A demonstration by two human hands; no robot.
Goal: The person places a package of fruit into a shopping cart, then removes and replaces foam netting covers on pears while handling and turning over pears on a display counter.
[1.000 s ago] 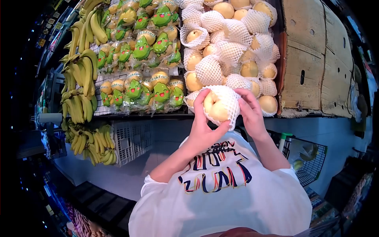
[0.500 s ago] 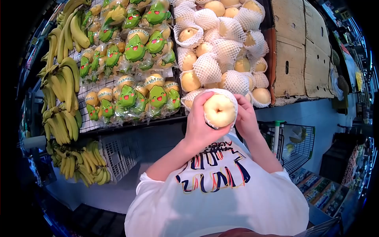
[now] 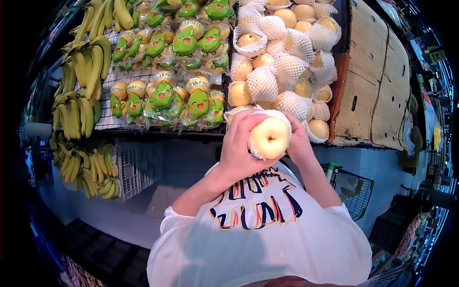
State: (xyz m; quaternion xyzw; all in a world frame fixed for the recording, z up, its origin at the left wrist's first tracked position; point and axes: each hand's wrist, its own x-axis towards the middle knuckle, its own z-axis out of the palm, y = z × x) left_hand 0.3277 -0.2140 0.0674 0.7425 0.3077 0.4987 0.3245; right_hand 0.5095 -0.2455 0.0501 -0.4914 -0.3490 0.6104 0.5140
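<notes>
Holding a pale yellow fruit point(image 3: 270, 139) in front of the chest, just on the near side of the display's front edge, and turning its small brown dimple up toward the head camera. Wrapping the left hand point(image 3: 241, 146) around the fruit's left side, half closed, bending the fingers over the upper left and bringing the thumb beneath. Curling the right hand point(image 3: 299, 141) partly closed against the right side, hiding some of its fingers behind the fruit, and leaving the firmness of that hold impossible to tell. Showing a white foam net point(image 3: 275, 113) around the fruit's edge, open across the exposed face.

Facing, beyond both hands, a pile of net-wrapped fruit point(image 3: 282, 69), many pieces showing bare yellow skin through the net openings. Seeing rows of bagged fruit point(image 3: 197, 103) with green cartoon prints to the left of that pile, and hanging bananas point(image 3: 86, 67) farther left. Seeing brown cardboard point(image 3: 370, 81) with small slots just right of the pile. Having a white crate point(image 3: 136, 165) beside more bananas at the lower left, and a wire cart point(image 3: 358, 196) near the right forearm. Wearing a white shirt point(image 3: 291, 244) with dark, red and yellow lettering.
</notes>
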